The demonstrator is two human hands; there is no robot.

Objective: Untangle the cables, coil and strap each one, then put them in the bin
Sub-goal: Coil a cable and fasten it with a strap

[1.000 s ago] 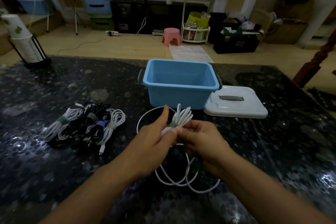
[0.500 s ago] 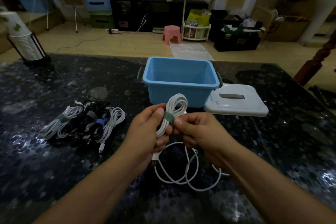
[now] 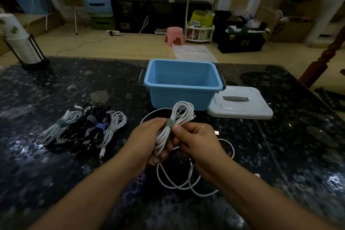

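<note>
A coiled white cable (image 3: 180,115) with a grey-green strap (image 3: 169,123) around its middle stands upright between my hands. My left hand (image 3: 147,140) cups its lower half, and my right hand (image 3: 197,142) pinches it at the strap with thumb and fingers. Under my hands a loose white cable (image 3: 186,179) lies in open loops on the dark table, its USB plug (image 3: 216,132) to the right. The blue bin (image 3: 182,85) stands just beyond and looks empty inside.
A pile of strapped white and black cables (image 3: 87,129) lies to the left. The bin's white lid (image 3: 240,106) rests flat to the bin's right. A stack of paper cups in a black holder (image 3: 22,46) stands at the table's far left corner.
The coil has been turned from tilted to upright and lifted slightly toward the bin. My left hand has shifted from pinching the strap to cupping the coil's lower half.
</note>
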